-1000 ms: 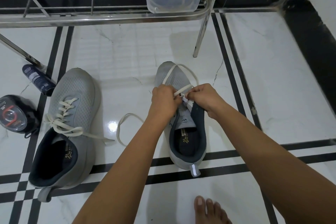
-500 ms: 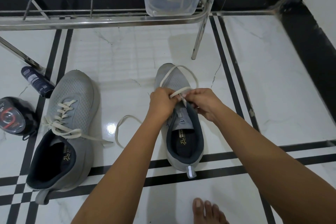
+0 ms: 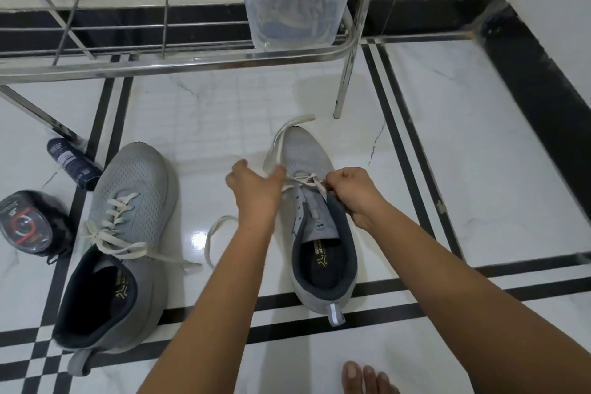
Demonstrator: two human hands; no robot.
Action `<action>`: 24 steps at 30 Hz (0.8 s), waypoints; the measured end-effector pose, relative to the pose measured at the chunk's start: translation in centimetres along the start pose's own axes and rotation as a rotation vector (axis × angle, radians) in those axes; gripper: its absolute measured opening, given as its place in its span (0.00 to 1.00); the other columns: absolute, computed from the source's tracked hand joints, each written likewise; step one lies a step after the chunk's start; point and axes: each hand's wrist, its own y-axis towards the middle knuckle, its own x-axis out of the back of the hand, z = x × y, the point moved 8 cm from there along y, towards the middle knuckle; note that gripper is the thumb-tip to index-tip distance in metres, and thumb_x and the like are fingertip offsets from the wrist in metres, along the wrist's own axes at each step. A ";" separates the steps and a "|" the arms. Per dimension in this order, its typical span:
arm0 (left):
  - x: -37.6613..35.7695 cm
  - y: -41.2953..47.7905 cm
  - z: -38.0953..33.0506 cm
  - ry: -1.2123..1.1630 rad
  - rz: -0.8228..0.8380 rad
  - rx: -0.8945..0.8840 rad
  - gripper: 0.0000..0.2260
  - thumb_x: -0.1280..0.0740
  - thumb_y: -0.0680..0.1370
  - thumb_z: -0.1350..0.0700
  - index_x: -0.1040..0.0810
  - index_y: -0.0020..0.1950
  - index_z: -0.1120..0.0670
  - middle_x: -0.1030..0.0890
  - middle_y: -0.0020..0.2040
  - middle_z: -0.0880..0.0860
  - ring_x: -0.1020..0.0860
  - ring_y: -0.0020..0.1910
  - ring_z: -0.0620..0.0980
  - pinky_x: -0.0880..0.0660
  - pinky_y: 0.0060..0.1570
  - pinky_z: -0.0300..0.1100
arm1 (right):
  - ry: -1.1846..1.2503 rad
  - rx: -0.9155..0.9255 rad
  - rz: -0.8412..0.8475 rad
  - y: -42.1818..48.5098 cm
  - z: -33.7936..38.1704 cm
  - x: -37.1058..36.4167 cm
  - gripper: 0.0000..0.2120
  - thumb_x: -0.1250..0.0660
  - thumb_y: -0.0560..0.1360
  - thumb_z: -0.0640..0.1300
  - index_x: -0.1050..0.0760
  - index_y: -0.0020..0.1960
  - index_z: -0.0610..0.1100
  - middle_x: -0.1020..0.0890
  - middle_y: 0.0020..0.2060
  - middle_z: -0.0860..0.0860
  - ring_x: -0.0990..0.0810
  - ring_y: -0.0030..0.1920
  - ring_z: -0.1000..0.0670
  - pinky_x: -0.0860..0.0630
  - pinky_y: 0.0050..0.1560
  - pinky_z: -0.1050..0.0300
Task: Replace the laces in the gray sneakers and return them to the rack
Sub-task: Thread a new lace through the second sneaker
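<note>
Two gray sneakers stand on the tiled floor, toes toward the metal rack (image 3: 179, 59). The left sneaker (image 3: 134, 201) is fully laced with a cream lace. On the right sneaker (image 3: 316, 211) a cream lace (image 3: 278, 145) runs through only the lowest eyelets, and its loose ends loop over the toe and trail on the floor at the left. My left hand (image 3: 256, 185) has its fingers spread beside the shoe, touching the lace near the toe. My right hand (image 3: 351, 193) pinches the lace at the right side of the tongue.
A clear plastic box (image 3: 294, 6) with a dark lid sits on the rack's lower shelf. A dark spray can (image 3: 73, 165) and a round black tin (image 3: 28, 224) lie at the left. A rack leg (image 3: 345, 80) stands just beyond the shoe. My bare toes (image 3: 367, 377) show at the bottom.
My left hand has let go of the lace and opened, moving left off the shoe. The lace now crosses the lowest eyelets. My right hand keeps its pinch.
</note>
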 end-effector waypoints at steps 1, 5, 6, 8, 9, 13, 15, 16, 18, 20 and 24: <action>-1.0 -1.2 -0.4 0.095 0.065 -0.101 0.24 0.30 0.74 0.55 0.32 0.67 0.59 0.30 0.62 0.56 0.27 0.58 0.52 0.32 0.54 0.39 | 0.017 -0.003 -0.006 -0.1 0.0 0.0 0.11 0.40 0.76 0.36 0.28 0.35 0.40 0.27 0.23 0.48 0.36 0.16 0.58 0.42 0.18 0.68; -3.7 -3.2 0.0 0.281 0.198 -0.294 0.23 0.33 0.75 0.58 0.32 0.69 0.59 0.28 0.65 0.56 0.30 0.65 0.53 0.34 0.63 0.40 | 0.283 0.001 -0.033 -0.6 0.6 0.5 0.11 0.45 0.80 0.37 0.30 0.40 0.38 0.22 0.35 0.44 0.24 0.28 0.54 0.31 0.24 0.65; -3.6 -3.1 0.2 0.280 0.183 -0.296 0.23 0.34 0.76 0.58 0.32 0.70 0.59 0.27 0.65 0.55 0.29 0.65 0.52 0.35 0.63 0.39 | 0.452 0.006 -0.048 -0.5 1.0 1.3 0.11 0.46 0.80 0.36 0.32 0.40 0.39 0.22 0.35 0.44 0.23 0.31 0.51 0.26 0.29 0.61; -3.3 -3.2 0.3 0.273 0.164 -0.319 0.21 0.35 0.76 0.58 0.31 0.69 0.59 0.26 0.64 0.55 0.28 0.63 0.51 0.35 0.59 0.34 | 0.815 0.014 -0.068 -0.2 1.9 3.5 0.12 0.49 0.81 0.35 0.35 0.40 0.40 0.26 0.31 0.45 0.25 0.28 0.50 0.23 0.35 0.55; -3.3 -3.3 0.2 0.268 0.162 -0.333 0.19 0.35 0.76 0.59 0.29 0.67 0.59 0.26 0.63 0.54 0.28 0.62 0.51 0.36 0.56 0.31 | 0.848 0.027 -0.064 -0.1 2.3 4.5 0.11 0.49 0.81 0.34 0.35 0.40 0.41 0.30 0.30 0.46 0.30 0.24 0.52 0.24 0.33 0.55; -3.5 -3.6 -0.2 0.276 0.111 -0.354 0.14 0.34 0.74 0.62 0.26 0.59 0.62 0.24 0.56 0.56 0.26 0.55 0.53 0.39 0.45 0.27 | -0.492 0.157 0.094 -0.6 2.5 2.9 0.06 0.42 0.79 0.39 0.27 0.50 0.39 0.28 0.38 0.46 0.33 0.29 0.51 0.34 0.30 0.59; -3.6 -3.5 -0.4 0.301 0.088 -0.366 0.14 0.33 0.73 0.62 0.25 0.58 0.63 0.23 0.55 0.58 0.26 0.54 0.55 0.40 0.43 0.27 | -0.900 0.267 0.253 -0.9 2.1 0.4 0.09 0.37 0.78 0.43 0.24 0.50 0.37 0.23 0.41 0.45 0.27 0.37 0.48 0.33 0.36 0.58; -3.6 -3.6 -0.5 0.307 0.086 -0.370 0.14 0.33 0.72 0.62 0.25 0.58 0.64 0.23 0.55 0.58 0.26 0.54 0.56 0.40 0.43 0.27 | -0.854 0.300 0.271 -1.1 2.8 0.2 0.08 0.36 0.77 0.43 0.23 0.49 0.38 0.22 0.40 0.46 0.27 0.37 0.49 0.33 0.36 0.58; -3.5 -3.6 -0.5 0.313 0.088 -0.378 0.16 0.33 0.73 0.62 0.26 0.60 0.63 0.24 0.57 0.58 0.26 0.56 0.56 0.41 0.44 0.26 | -0.429 0.288 0.302 -1.7 4.5 1.1 0.06 0.38 0.78 0.39 0.24 0.43 0.42 0.22 0.37 0.51 0.28 0.36 0.53 0.34 0.35 0.60; -3.5 -3.5 -0.3 0.314 0.099 -0.372 0.18 0.33 0.73 0.62 0.27 0.62 0.63 0.24 0.59 0.58 0.27 0.58 0.55 0.41 0.45 0.26 | 0.200 0.215 0.351 -1.8 5.1 2.7 0.11 0.42 0.79 0.36 0.27 0.40 0.43 0.20 0.37 0.51 0.23 0.40 0.53 0.29 0.41 0.59; -3.6 -3.4 -0.1 0.290 0.097 -0.352 0.15 0.33 0.72 0.62 0.24 0.58 0.62 0.23 0.56 0.56 0.26 0.56 0.53 0.40 0.43 0.28 | 0.592 -0.020 0.344 -1.6 2.8 2.9 0.12 0.43 0.76 0.39 0.36 0.34 0.44 0.32 0.27 0.50 0.36 0.20 0.54 0.30 0.28 0.61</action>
